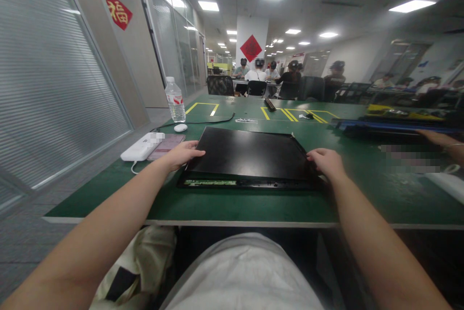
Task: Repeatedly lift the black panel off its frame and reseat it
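A black flat screen panel (250, 153) lies slightly askew in a shallow black frame (290, 184) on the green table. Along the near side, a gap between the two bares a green circuit strip (210, 182). My left hand (184, 153) grips the panel's left edge, thumb on top and the other fingers partly hidden. At the right edge, my right hand (326, 161) has its fingers curled and pinched on the black rim; its lower fingers are hard to see.
A water bottle (175, 100), a white box (142, 147) with a cable and a small white case (180, 128) stand left. Beyond the screen lie a black cable (213, 120) and a dark strip (269, 105). A co-worker's hand (435, 138) touches blurred dark parts (391, 129) at right.
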The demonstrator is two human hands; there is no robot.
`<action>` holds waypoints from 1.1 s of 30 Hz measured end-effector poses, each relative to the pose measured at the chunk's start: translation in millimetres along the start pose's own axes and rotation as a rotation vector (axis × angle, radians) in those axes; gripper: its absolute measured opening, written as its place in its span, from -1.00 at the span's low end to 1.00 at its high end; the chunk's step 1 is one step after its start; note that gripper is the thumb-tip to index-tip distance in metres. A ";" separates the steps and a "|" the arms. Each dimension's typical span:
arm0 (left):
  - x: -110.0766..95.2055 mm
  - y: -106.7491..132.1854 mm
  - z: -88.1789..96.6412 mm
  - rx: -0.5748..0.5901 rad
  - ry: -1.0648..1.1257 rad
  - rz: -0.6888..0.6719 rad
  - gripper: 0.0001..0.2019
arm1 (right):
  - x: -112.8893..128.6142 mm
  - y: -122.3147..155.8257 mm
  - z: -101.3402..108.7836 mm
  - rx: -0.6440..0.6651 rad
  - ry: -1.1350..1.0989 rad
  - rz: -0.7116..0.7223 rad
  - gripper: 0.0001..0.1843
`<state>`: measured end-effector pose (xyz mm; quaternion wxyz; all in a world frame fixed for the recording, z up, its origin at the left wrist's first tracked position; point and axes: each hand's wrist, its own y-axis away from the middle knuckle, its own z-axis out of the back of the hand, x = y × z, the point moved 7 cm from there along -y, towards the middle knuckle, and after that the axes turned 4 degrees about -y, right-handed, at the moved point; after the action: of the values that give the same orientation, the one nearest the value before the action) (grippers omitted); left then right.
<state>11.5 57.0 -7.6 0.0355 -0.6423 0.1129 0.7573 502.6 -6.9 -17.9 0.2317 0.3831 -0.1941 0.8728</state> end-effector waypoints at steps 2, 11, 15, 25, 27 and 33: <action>-0.5 0.4 -0.4 0.000 0.006 0.003 -0.50 | 1.2 1.3 0.5 0.001 -0.003 -0.001 -0.72; 0.7 1.5 -0.8 -0.029 0.007 0.018 -0.58 | -0.3 1.1 0.0 0.008 -0.018 0.005 -0.72; 1.1 1.3 -1.8 -0.037 0.035 0.011 -0.58 | 0.5 2.1 -0.2 0.012 -0.017 0.000 -0.72; 0.4 2.0 4.7 -0.127 -0.032 0.035 -0.54 | 5.5 6.3 1.0 0.007 -0.030 -0.004 -0.74; 1.7 1.7 7.1 -0.147 -0.055 0.051 -0.50 | 5.7 6.0 1.0 0.004 -0.022 0.001 -0.75; 0.9 1.9 6.4 -0.130 -0.035 0.020 -0.48 | 1.9 1.8 -0.8 0.008 -0.002 0.015 -0.74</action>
<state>4.8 56.5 -7.3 -0.0119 -0.6287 0.0694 0.7745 500.0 -7.4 -17.2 0.2234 0.3835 -0.1936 0.8750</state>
